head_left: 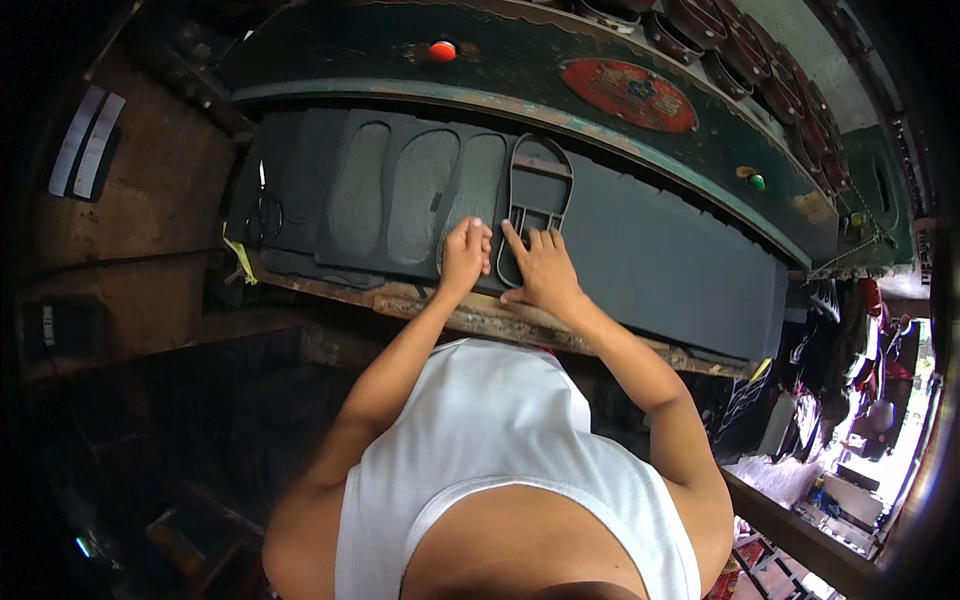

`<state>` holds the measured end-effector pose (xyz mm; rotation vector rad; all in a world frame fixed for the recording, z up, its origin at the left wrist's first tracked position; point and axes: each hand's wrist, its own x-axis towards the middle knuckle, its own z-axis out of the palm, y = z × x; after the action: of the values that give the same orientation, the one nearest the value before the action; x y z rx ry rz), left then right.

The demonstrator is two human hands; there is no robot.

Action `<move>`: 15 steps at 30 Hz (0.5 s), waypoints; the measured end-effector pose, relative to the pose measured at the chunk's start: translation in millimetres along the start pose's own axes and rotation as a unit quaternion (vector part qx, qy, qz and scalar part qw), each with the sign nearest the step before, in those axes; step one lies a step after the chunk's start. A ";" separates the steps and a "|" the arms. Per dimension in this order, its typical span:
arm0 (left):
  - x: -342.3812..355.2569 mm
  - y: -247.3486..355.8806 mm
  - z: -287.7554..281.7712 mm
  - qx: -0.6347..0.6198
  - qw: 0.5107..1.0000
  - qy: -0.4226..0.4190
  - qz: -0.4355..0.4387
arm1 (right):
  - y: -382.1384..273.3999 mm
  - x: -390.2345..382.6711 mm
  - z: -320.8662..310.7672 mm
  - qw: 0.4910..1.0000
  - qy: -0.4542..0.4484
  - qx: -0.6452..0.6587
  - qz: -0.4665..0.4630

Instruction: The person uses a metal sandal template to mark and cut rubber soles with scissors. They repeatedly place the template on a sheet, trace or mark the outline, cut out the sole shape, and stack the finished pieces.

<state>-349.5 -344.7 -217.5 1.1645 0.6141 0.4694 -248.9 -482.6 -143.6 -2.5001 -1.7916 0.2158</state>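
Note:
A sole-shaped metal cutting die (pixel 571 185) stands on a dark grey foam sheet (pixel 680 260), with crossbars inside its outline. My right hand (pixel 543 270) grips its near part, the index finger against the left rail and the other fingers over the crossbars. Close by on the left, my left hand (pixel 464 262) is closed above the sheet, its fingers curled inward; whatever may be in them is hidden. Several sole-shaped areas with a rougher, lighter grey surface lie left of the die, among them a leftmost sole shape (pixel 358 190) and a middle sole shape (pixel 420 190).
Scissors (pixel 264 215) lie at the sheet's left end. Behind the sheet runs a dark green machine beam (pixel 500 75) with a red button (pixel 442 51) and a green button (pixel 757 182). More metal dies (pixel 690 25) sit above it. A worn wooden edge (pixel 480 318) borders the front.

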 end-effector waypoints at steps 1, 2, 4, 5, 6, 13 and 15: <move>2.5 -4.1 0.6 0.031 0.999 0.005 0.006 | 1.3 0.2 -0.6 0.999 -0.026 0.020 0.002; 5.0 -6.5 -1.1 0.079 0.996 0.023 -0.032 | 2.9 0.6 -3.7 0.997 -0.065 0.043 0.012; 7.3 -10.1 -4.7 0.107 0.994 0.012 -0.015 | 9.8 0.9 -16.7 0.990 -0.029 0.141 0.001; 7.7 -11.6 -6.4 0.124 0.992 0.008 -0.027 | 14.3 0.9 -25.9 0.981 -0.003 0.192 -0.004; 7.0 -12.7 -7.2 0.138 0.990 0.013 -0.014 | 20.0 3.7 -36.3 0.971 0.012 0.237 -0.002; 3.9 5.8 -23.2 0.034 0.992 -0.066 -0.103 | 79.6 -22.4 -81.8 0.534 0.121 0.818 0.176; 11.9 28.9 -55.4 0.148 0.986 -0.020 0.070 | 81.6 -33.8 -65.2 0.336 0.123 0.921 0.157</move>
<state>-378.2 -288.9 -207.4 1.5042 0.5821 0.4825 -173.5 -538.8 -86.9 -0.7353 -0.0004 0.9879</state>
